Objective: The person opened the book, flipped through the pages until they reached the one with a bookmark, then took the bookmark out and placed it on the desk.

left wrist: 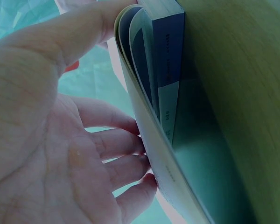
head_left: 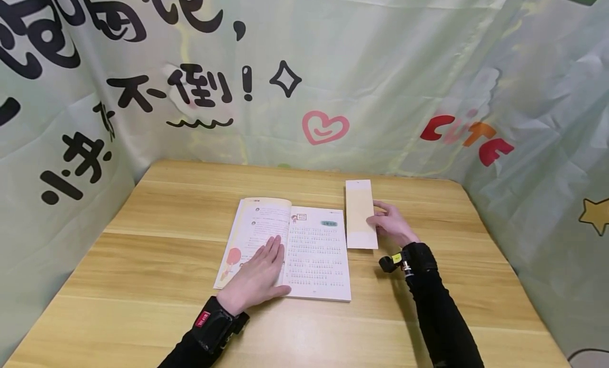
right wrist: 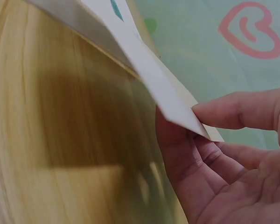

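Note:
An open book (head_left: 316,283) lies on the table, with printed text on both pages and a red balloon-like drawing on the left one. My left hand (head_left: 254,278) rests on the left page, fingers stretched out and thumb across the lower part near the fold. In the left wrist view its fingertips touch the curved pages, and the book's spine (left wrist: 168,56) shows beyond. My right hand (head_left: 392,222) pinches the right edge of a long cream card (head_left: 360,212) with pale ends, between thumb and fingers. The card is held right beside the book's right page, tilted above the table in the right wrist view.
The wooden table (head_left: 142,257) extends around the book on every side. A pale fabric backdrop (head_left: 380,82) with black lettering and a pink heart hangs behind and at both sides. A dark cable (head_left: 587,350) curves at the lower right corner.

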`<state>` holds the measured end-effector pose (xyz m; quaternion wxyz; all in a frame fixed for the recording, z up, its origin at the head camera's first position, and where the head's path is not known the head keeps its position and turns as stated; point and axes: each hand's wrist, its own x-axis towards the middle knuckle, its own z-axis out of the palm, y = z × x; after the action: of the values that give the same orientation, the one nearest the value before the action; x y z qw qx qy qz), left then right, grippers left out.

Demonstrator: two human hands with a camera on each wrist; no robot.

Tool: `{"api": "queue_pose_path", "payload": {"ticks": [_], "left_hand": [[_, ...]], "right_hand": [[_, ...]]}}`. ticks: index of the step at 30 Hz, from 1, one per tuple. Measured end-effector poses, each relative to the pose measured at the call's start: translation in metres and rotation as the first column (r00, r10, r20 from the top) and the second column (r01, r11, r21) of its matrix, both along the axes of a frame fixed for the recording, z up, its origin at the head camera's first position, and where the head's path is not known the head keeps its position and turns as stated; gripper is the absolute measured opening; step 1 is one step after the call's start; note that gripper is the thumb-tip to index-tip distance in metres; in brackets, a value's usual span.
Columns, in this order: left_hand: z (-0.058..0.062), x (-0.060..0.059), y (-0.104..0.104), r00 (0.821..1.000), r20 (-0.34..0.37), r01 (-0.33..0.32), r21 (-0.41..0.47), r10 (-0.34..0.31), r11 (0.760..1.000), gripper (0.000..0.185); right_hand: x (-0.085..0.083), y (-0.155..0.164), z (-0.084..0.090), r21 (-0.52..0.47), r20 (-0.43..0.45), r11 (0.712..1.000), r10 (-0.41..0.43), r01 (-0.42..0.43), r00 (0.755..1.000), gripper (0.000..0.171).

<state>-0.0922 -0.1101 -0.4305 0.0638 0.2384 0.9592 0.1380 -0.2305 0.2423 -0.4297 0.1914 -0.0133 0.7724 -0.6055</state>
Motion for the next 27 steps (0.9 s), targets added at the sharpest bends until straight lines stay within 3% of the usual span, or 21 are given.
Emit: {"api": "queue_pose_path", "payload": {"ticks": [10,27], "left_hand": [[0.001,0.0005,0.0005,1.0,-0.002,0.0,-0.01,0.0,1.0,0.089],[0.0011,0.0009,-0.0002,1.0,0.011,-0.004,-0.005,0.004,1.0,0.089]], "right_hand": [[-0.0041,0.0063,-0.0046,0.04,0.019,0.999,-0.019,0.018,1.0,0.077],[-0.0015,0.0052,-0.0095,0.242,-0.037,0.97,-0.032,0.04,0.999,0.074]]}}
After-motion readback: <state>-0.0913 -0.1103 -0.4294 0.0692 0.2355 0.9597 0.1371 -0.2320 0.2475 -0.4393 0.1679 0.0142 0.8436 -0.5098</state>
